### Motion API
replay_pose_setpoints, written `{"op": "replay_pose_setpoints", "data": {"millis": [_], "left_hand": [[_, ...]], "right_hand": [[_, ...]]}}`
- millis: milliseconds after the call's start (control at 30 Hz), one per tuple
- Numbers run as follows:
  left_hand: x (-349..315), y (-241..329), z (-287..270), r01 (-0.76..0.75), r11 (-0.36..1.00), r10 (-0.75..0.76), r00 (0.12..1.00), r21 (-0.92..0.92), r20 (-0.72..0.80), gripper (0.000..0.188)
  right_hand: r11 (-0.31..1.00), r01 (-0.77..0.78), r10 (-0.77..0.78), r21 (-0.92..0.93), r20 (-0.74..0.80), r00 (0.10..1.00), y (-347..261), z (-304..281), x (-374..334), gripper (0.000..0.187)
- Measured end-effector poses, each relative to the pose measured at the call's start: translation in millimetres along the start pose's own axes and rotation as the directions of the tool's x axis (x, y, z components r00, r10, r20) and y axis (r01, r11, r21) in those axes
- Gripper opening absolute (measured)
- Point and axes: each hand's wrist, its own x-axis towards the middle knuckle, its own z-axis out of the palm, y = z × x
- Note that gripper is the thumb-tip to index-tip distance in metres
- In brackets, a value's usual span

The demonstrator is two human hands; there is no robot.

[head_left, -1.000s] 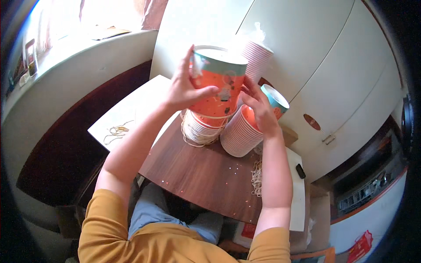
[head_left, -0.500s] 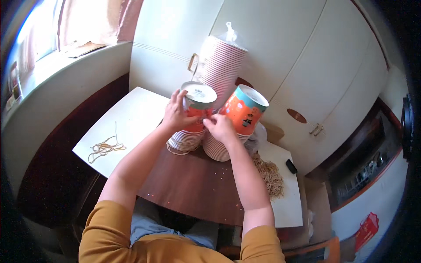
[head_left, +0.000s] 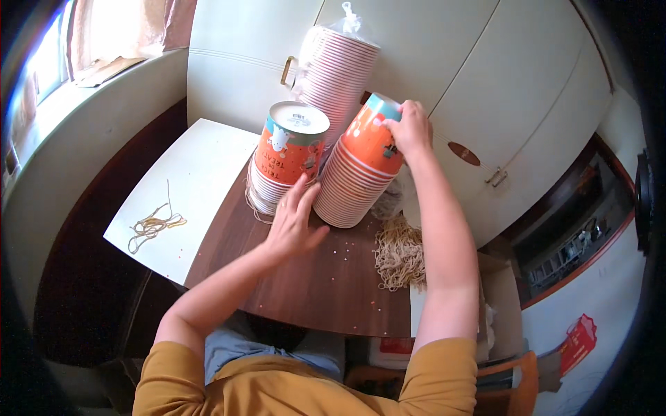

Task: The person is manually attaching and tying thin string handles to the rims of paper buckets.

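Observation:
Two stacks of paper buckets stand upside down, side by side on the brown tabletop. My right hand (head_left: 412, 130) grips the top orange-and-teal bucket (head_left: 363, 139) of the right stack near its base, thumb on the side. That stack leans, and the bucket still sits over the white rims (head_left: 347, 191) below it. My left hand (head_left: 291, 223) holds nothing; its fingers are spread in front of the left stack, close to its rims. Orange with a white cartoon figure, the left stack's top bucket (head_left: 288, 156) has its white base up. Thin cords (head_left: 254, 206) hang around that stack's rims.
Behind stands a tall stack of pinkish-white buckets (head_left: 340, 76) in a clear bag, against white cabinet doors. A heap of beige cords (head_left: 399, 255) lies at the right. A few loose cords (head_left: 154, 225) lie on the white table part (head_left: 184, 170) at the left.
Both hands have left the left stack's top bucket. My right hand has moved right and up onto the right stack's top bucket; my left has dropped lower with fingers spread. The view has shifted.

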Motion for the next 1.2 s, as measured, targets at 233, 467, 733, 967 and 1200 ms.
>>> {"op": "replay_pose_setpoints", "data": {"millis": [233,467,733,967,1200], "left_hand": [[-41.5,9.6,-17.7,0.192,0.965,-0.157,0.968,-0.178,0.196,0.076],[-26.7,17.0,-60.7,0.256,0.877,-0.252,0.966,-0.406,0.065,0.067],[-23.4,17.8,-66.4,0.725,0.442,-0.543,0.685,-0.529,0.486,0.045],[-46.5,3.8,-97.2,0.756,0.584,-0.565,0.640,-0.297,0.520,0.037],[-39.1,21.1,-92.9,0.733,0.661,-0.588,0.640,-0.162,0.496,0.036]], "right_hand": [[0.996,0.056,-0.037,0.068,-0.252,0.967,15.0,-101.7,58.1,0.043],[0.419,-0.044,0.504,0.907,-0.192,0.842,46.0,-142.6,-61.7,0.042],[-0.872,-0.364,0.083,0.327,0.832,0.549,-39.6,32.2,-345.8,0.037],[0.844,-0.484,0.398,0.230,0.334,0.854,54.4,28.2,-289.9,0.019],[0.817,-0.459,0.576,-0.348,0.492,0.653,125.0,98.5,-240.5,0.036]]}}
